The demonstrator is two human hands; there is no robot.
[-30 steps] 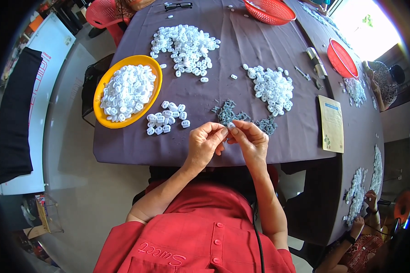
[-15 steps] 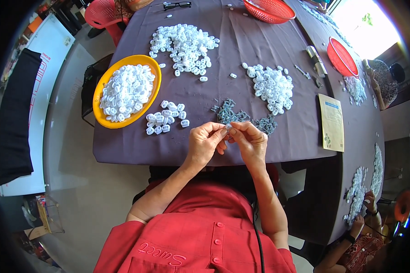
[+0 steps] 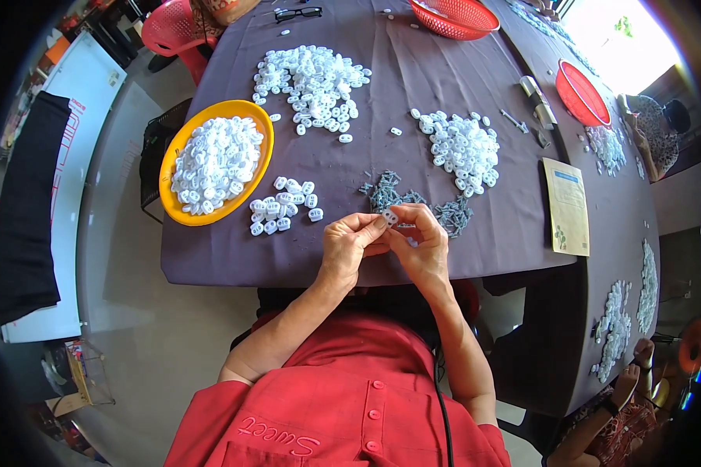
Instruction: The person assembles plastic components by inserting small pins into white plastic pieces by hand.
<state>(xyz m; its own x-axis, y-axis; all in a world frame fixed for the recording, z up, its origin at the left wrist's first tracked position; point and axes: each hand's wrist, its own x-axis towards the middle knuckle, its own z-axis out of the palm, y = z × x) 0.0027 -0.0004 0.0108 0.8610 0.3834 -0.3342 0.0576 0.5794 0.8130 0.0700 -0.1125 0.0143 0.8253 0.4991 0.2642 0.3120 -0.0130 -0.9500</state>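
Note:
Near the front edge of the table, my left hand (image 3: 346, 246) and my right hand (image 3: 421, 243) meet fingertip to fingertip. Pinched between them is a small white oval plastic piece with two holes (image 3: 390, 218). A bit of white (image 3: 412, 242) shows below my right fingers; what it is I cannot make out. Just beyond my hands lies a pile of small grey screws (image 3: 393, 189), partly hidden by my fingers. A small group of white pieces (image 3: 283, 205) rests to the left of my left hand. A larger heap of white ovals (image 3: 464, 152) lies beyond my right hand.
At the left, a yellow bowl (image 3: 264, 166) is full of white pieces. Another heap (image 3: 313, 86) spreads behind it. Eyeglasses (image 3: 298, 13), red baskets (image 3: 459, 25) and a tan packet (image 3: 566, 207) lie farther off. Another person's hands (image 3: 629, 372) work at the lower right.
My fingers have shifted slightly, and the white piece now shows its two-holed face between them. A bit of white has come into sight below my right fingers.

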